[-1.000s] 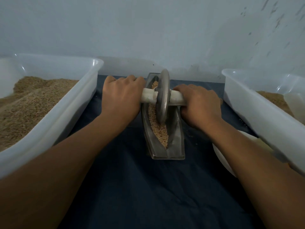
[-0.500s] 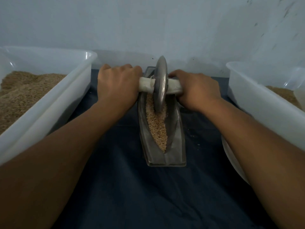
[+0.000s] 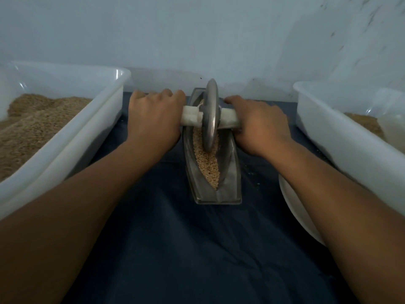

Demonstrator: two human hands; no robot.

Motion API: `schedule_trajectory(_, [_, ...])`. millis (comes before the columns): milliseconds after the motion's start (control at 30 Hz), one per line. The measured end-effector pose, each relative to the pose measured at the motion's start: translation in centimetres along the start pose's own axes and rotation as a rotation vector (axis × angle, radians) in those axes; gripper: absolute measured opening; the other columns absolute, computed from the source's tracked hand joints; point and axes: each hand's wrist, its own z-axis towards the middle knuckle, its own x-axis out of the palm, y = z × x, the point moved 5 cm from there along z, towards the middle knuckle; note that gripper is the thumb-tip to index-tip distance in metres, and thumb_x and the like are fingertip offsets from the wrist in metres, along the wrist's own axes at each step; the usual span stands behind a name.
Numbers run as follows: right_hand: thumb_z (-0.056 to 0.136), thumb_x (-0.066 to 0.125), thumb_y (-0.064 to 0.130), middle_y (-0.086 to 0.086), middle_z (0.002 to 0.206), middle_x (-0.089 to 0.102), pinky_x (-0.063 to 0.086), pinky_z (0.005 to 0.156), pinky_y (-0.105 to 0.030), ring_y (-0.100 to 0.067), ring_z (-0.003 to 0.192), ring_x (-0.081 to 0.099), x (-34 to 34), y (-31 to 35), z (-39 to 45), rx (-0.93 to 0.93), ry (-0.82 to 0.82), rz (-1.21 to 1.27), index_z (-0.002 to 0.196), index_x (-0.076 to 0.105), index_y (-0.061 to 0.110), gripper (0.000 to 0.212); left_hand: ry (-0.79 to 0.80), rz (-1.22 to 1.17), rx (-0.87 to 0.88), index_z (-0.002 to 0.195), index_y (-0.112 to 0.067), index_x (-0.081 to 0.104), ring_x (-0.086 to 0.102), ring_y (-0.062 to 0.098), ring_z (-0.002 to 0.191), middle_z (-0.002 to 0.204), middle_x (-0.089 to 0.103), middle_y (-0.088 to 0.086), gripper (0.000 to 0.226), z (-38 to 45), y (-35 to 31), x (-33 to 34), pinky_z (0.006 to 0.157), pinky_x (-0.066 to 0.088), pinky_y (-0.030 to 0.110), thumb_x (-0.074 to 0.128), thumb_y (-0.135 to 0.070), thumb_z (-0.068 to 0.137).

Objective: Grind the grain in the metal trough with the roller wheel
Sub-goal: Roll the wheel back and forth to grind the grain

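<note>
left hand curled, right hand curled, forearms outstretched

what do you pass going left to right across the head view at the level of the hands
left tub of grain → left hand → roller wheel → right hand → right tub

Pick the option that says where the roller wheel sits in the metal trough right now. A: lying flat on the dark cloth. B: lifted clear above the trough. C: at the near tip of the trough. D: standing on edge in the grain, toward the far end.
D: the roller wheel stands on edge in the grain toward the far end of the metal trough, with the left hand and right hand gripping its handle on either side.
</note>
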Motion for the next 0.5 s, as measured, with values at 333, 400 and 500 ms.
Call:
schedule_trajectory(333, [0.083,0.069,0.025,-0.004,0.12,0.062,0.037,0.081,-0.041,-0.031,0.107,0.057,-1.7,1.1,-3.3,0.009,-0.019,-0.026,0.146,0.043,0.025,0.068,-0.033,-0.019,0.011,0.094,-0.017,0.051,0.058,0.03,0.076,0.088,0.06,0.006,0.025,-2.3,-0.4,-1.9,0.072,0.028,0.038,0.068,-0.016,0.077])
schedule_trajectory(400, [0.082,0.07,0.025,-0.004,0.121,0.061,0.036,0.083,-0.041,-0.029,0.107,0.056,-2.1,1.4,-3.8,0.009,-0.036,-0.032,0.145,0.044,0.025,0.068,-0.029,-0.017,0.011,0.095,-0.017,0.05,0.057,0.03,0.076,0.087,0.059,0.006,0.028,-2.8,-0.3,-2.1,0.071,0.027,0.038,0.07,-0.018,0.075])
schedule_trajectory(500, [0.082,0.068,0.025,-0.004,0.119,0.06,0.036,0.084,-0.041,-0.029,0.106,0.054,-2.5,1.8,-4.2,0.011,-0.043,-0.055,0.144,0.046,0.024,0.066,-0.005,-0.037,0.004,0.097,-0.017,0.05,0.057,0.029,0.078,0.088,0.058,0.005,0.029,-3.2,-0.2,-2.4,0.073,0.032,0.039,0.068,-0.015,0.075])
